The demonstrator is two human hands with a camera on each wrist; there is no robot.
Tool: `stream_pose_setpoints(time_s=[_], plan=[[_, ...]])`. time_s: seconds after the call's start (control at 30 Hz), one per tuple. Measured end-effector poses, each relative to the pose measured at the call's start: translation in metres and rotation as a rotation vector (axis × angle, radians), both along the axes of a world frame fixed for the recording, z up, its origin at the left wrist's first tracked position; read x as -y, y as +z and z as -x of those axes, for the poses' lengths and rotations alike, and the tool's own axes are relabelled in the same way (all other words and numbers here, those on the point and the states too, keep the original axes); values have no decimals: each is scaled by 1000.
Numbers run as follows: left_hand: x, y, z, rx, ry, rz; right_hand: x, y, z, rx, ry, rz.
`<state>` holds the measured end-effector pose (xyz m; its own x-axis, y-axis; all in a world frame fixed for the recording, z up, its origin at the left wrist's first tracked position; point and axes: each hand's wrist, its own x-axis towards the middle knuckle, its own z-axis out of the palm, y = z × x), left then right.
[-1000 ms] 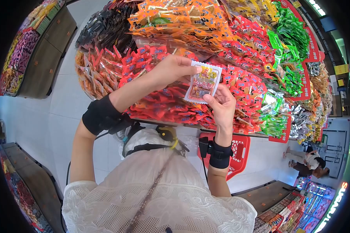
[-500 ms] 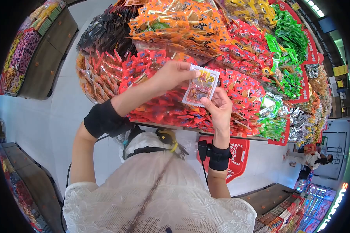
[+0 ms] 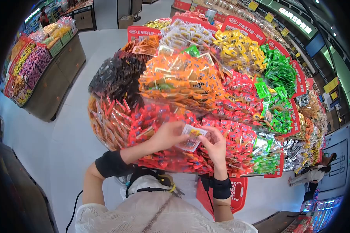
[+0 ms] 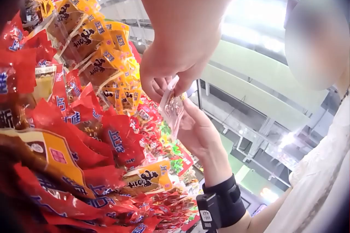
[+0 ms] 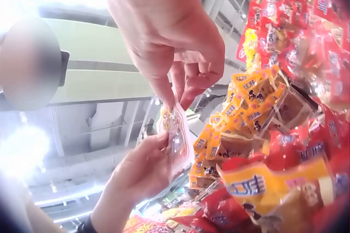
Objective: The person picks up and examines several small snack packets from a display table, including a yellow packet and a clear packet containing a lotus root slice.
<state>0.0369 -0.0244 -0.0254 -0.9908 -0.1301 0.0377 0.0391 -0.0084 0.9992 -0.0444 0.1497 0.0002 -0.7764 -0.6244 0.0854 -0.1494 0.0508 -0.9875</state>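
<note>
Between both hands is a small white-edged snack packet (image 3: 190,144) with a printed front, above the heaped display. My left hand (image 3: 168,135) pinches its left side between thumb and fingers. On the opposite side, my right hand (image 3: 215,144) pinches the edge with the thumb over the front. The left wrist view shows the packet (image 4: 173,111) nearly edge-on, with the right hand (image 4: 199,134) beyond it. From the right wrist, the clear, shiny face of the packet (image 5: 179,141) is visible, gripped by the left hand (image 5: 143,168) below.
Red packets (image 3: 233,136), orange packets (image 3: 179,79), dark packets (image 3: 114,79) and green packets (image 3: 280,72) heap up on the display. A red basket (image 3: 239,194) stands below its front edge. Another candy stand (image 3: 62,73) is at the left. A person (image 3: 313,176) is at the far right.
The head view has tilted up, bringing more of the display's far side into sight. Both hands and the packet sit lower in it, and the packet leans back more. Both hands keep their grip.
</note>
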Motion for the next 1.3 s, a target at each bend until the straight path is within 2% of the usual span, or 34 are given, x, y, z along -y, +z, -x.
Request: stream_pose_setpoints(time_s=[0.03, 0.07, 0.17, 0.23, 0.4, 0.43, 0.5, 0.53, 0.57, 0.6, 0.67, 0.73, 0.8, 0.87, 0.97, 1.07, 1.17, 1.3], plan=[[2, -1, 0, -4, 16, 4, 1, 5, 3, -55, -14, -93], [4, 0, 0, -94, 38, 78, 5, 6, 6, -240, 15, -113], [17, 23, -7, -149, 15, 319, 17, 26, 8, -427, 135, -223], [27, 27, -8, -194, 4, 382, 28, 37, 4, -475, 199, -223], [53, 21, -18, -275, 79, 440, 43, 49, 16, -637, 200, -225], [62, 14, -22, -276, 105, 502, 44, 60, 27, -689, 122, -213], [81, -5, -32, -275, 153, 621, 48, 93, 48, -629, -83, -237], [87, -8, -39, -185, 164, 604, 55, 103, 66, -617, -114, -191], [93, -14, -43, -201, 176, 630, 65, 111, 86, -617, -109, -77], [98, -20, -46, -216, 187, 656, 82, 122, 100, -464, -87, 56], [106, -24, -50, -239, 197, 700, 118, 140, 130, -569, -83, 67], [109, -29, -53, -210, 188, 674, 150, 149, 166, -578, -149, -178], [113, -34, -54, -182, 141, 629, 189, 148, 196, -890, -275, -336], [114, -39, -54, -188, 119, 605, 212, 135, 233, -992, -200, -286], [118, -38, -53, -169, 96, 554, 268, 131, 261, -1214, -241, -490], [121, -41, -51, -164, 73, 509, 298, 123, 274, -1245, -252, -667], [124, -40, -52, -153, 46, 490, 312, 122, 262, -1260, -246, -744], [127, -38, -51, -142, 21, 465, 323, 103, 280, -1334, -238, -843]])
